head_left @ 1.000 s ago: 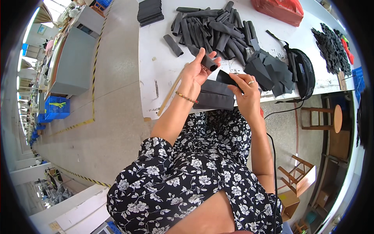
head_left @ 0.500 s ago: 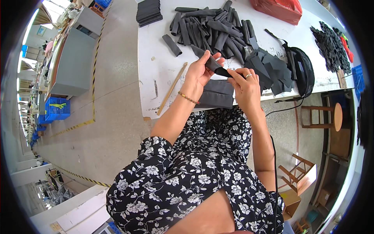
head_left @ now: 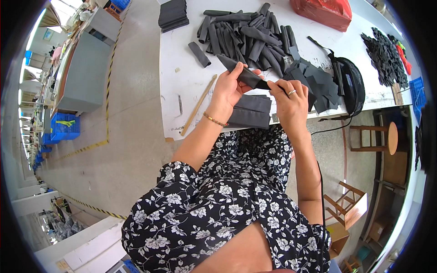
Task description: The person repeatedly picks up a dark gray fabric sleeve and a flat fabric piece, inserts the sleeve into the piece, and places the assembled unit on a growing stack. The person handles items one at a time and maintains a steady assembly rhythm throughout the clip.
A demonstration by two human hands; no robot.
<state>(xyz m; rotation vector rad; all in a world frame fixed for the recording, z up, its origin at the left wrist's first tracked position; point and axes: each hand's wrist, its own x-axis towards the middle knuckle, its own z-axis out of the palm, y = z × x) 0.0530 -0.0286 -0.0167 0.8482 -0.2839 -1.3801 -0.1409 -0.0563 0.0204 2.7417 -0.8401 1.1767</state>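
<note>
Between my two hands stretches a dark grey fabric piece (head_left: 248,78), held above the near edge of the white table. My left hand (head_left: 233,86) grips its left part, with the thumb on top and the fingers beneath. At its right end my right hand (head_left: 290,98) is closed on the cloth, and a ring shows on one finger. Below the hands lies a flat stack of folded dark fabric (head_left: 249,112). Beyond them is a heap of rolled dark fabric tubes (head_left: 246,36), with a single tube (head_left: 199,54) apart at its left.
A wooden stick (head_left: 199,105) lies left of my hands. Flat dark fabric pieces (head_left: 321,88) and a black mesh bag (head_left: 351,86) are to the right. Farther off are a neat dark stack (head_left: 173,14), a red package (head_left: 323,12) and a dark pile (head_left: 385,57). Stools (head_left: 392,138) stand right.
The fabric piece now lies more spread out, showing a broader flat face with a pointed left end. My right hand has moved slightly right and down, still gripping the cloth.
</note>
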